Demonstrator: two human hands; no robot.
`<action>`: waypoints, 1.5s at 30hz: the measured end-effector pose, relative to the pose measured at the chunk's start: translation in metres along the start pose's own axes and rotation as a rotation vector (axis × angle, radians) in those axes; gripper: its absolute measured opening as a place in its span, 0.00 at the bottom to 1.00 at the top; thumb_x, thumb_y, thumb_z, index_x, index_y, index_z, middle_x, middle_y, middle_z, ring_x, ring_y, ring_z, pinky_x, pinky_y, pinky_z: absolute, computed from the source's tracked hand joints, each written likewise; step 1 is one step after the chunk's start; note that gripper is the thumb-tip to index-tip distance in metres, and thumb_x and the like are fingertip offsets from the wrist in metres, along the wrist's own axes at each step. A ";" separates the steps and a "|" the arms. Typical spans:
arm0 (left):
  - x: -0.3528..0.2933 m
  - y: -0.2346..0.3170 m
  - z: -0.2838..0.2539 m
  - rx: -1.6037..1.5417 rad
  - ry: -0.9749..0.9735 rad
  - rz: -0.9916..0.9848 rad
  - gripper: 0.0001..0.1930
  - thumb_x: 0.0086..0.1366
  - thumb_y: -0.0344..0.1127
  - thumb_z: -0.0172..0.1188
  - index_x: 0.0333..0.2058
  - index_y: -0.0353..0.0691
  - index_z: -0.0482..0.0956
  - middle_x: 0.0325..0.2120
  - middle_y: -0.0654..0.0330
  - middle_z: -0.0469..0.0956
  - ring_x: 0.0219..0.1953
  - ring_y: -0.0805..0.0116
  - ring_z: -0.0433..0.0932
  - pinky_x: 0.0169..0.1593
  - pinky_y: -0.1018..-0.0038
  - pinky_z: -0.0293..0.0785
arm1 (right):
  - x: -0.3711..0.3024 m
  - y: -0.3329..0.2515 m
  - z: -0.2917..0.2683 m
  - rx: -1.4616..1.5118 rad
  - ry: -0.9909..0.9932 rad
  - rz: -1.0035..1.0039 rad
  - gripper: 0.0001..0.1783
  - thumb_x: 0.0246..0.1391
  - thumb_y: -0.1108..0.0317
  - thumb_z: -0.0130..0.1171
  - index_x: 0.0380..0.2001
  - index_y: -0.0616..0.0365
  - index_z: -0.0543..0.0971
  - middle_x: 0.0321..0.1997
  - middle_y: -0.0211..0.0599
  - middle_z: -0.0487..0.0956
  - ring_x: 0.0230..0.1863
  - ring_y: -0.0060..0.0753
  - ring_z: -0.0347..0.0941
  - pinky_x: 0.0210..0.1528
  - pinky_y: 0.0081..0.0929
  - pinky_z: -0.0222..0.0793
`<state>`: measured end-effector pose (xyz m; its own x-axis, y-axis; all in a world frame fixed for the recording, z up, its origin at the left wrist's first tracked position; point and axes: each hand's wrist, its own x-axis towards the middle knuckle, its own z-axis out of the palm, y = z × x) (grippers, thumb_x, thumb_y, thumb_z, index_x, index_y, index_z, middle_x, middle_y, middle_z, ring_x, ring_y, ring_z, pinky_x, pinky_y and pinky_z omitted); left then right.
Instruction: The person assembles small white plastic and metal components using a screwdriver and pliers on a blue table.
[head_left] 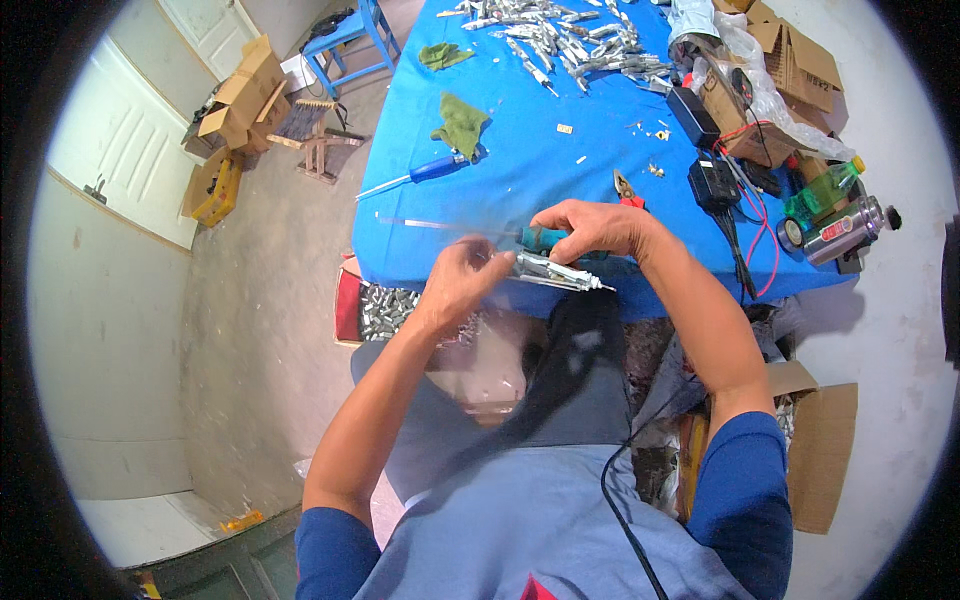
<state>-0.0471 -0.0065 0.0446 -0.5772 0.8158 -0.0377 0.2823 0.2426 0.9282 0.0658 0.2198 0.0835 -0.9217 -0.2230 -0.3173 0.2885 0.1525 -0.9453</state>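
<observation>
At the near edge of the blue-covered table, my left hand [468, 275] is closed around the left end of a long silvery metal part [560, 273]. The part's narrow tip points right, above my lap. My right hand [598, 230] grips a screwdriver by its teal handle [542, 238]; the thin shaft reaches left past my left hand. The screwdriver lies just above the metal part, and I cannot tell whether they touch. A second screwdriver with a blue handle [433, 169] rests farther left on the table. Red-handled pliers [628, 190] lie beyond my right hand.
Many similar metal parts [590, 50] are heaped at the far end. Two green cloths [461, 124] lie at left. Power adapters [712, 185], a green bottle [822, 192] and a metal flask [843, 230] crowd the right. A box of small metal pieces [385, 310] stands below the table edge.
</observation>
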 end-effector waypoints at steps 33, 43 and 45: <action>0.019 -0.022 0.036 0.654 0.358 0.406 0.08 0.50 0.35 0.60 0.22 0.37 0.73 0.25 0.55 0.71 0.30 0.54 0.71 0.36 0.61 0.63 | -0.121 0.031 0.071 -0.191 0.801 0.009 0.23 0.56 0.69 0.57 0.55 0.64 0.72 0.48 0.49 0.78 0.51 0.39 0.76 0.55 0.31 0.67; 0.019 -0.026 0.040 0.642 0.374 0.476 0.09 0.50 0.35 0.60 0.20 0.38 0.70 0.24 0.54 0.68 0.30 0.53 0.70 0.35 0.61 0.63 | -0.181 0.025 0.113 -0.237 0.796 0.098 0.24 0.57 0.69 0.58 0.57 0.63 0.74 0.44 0.48 0.81 0.41 0.33 0.77 0.47 0.28 0.71; 0.018 -0.027 0.040 0.639 0.381 0.486 0.09 0.50 0.35 0.60 0.20 0.38 0.70 0.24 0.54 0.68 0.30 0.53 0.70 0.35 0.61 0.63 | -0.178 0.027 0.114 -0.230 0.786 0.097 0.22 0.58 0.69 0.58 0.56 0.62 0.74 0.44 0.44 0.81 0.37 0.28 0.77 0.43 0.26 0.72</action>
<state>-0.0344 0.0231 0.0040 -0.4662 0.7024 0.5379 0.8703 0.2550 0.4214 0.2674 0.1536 0.1054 -0.8326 0.5271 -0.1701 0.3946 0.3492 -0.8499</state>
